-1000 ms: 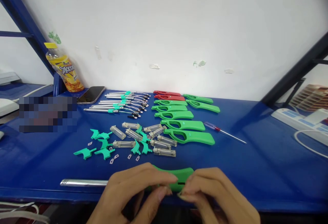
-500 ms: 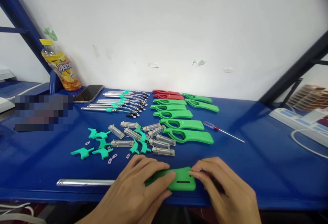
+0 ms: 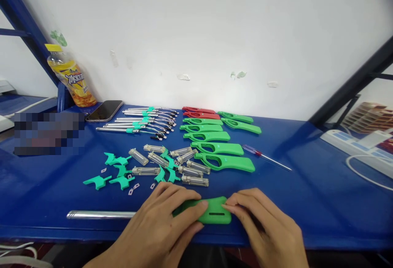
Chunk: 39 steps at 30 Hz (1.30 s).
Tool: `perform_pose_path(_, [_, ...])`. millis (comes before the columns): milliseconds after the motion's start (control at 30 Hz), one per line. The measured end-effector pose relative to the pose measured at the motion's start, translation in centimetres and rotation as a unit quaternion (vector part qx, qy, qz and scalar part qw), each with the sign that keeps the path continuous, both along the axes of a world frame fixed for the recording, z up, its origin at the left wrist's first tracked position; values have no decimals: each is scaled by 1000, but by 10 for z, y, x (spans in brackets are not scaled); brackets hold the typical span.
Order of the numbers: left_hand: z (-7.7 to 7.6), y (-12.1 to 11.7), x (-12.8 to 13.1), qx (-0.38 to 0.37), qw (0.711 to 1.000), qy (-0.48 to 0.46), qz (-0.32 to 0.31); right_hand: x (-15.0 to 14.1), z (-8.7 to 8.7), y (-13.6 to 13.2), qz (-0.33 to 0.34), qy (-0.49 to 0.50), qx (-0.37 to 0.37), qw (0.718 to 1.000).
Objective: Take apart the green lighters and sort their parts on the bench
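Note:
Near the table's front edge lies a green stick lighter (image 3: 218, 207) with a dark slot in its handle. Its long metal tube (image 3: 101, 215) points left, partly hidden by my left hand (image 3: 172, 219). That hand is closed around the handle, thumb on top. My right hand (image 3: 260, 219) is closed, thumb and forefinger pinched together at the handle's upper right corner. Whatever is between those fingertips is too small or too hidden to name. Just beyond my hands lie several clear fuel tanks (image 3: 195, 181) and teal triggers (image 3: 122, 181), with tiny pale pieces (image 3: 134, 189) among them.
Green lighter shells (image 3: 235, 163) and red ones (image 3: 202, 115) lie in a column behind. Metal tubes with wires (image 3: 123, 130) are to their left. A screwdriver (image 3: 267, 157) lies at right, before a power strip (image 3: 353, 149). A phone (image 3: 105, 111) and bottle (image 3: 72, 77) stand back left.
The lighter and both hands appear slightly farther left and up in the view, much as the whole scene has shifted a little. The right fingertips stay at the handle's corner.

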<state>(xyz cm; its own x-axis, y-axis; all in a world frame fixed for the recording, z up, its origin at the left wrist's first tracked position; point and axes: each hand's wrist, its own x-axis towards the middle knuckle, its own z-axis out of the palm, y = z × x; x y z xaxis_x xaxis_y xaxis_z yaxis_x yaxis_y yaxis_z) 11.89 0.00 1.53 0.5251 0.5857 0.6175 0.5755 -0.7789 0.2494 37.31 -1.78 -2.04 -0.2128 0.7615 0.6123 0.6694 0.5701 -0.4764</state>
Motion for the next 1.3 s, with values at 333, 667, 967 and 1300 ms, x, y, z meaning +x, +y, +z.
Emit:
perform_pose_path(333, [0, 1, -2, -12, 1000, -1, -13, 3, -1, -3, -5, 19, -16, 1000])
perform_pose_path(667, [2, 1, -3, -17, 1000, 8, -19, -1, 12, -4, -89, 114, -3, 989])
perform_pose_path(967, [1, 1, -2, -12, 1000, 8, -18, 70, 23, 49, -249, -78, 15, 965])
perform_pose_path(1300, [1, 0, -5, -19, 999, 16, -27, 82, 19, 92, -209, -206, -69, 954])
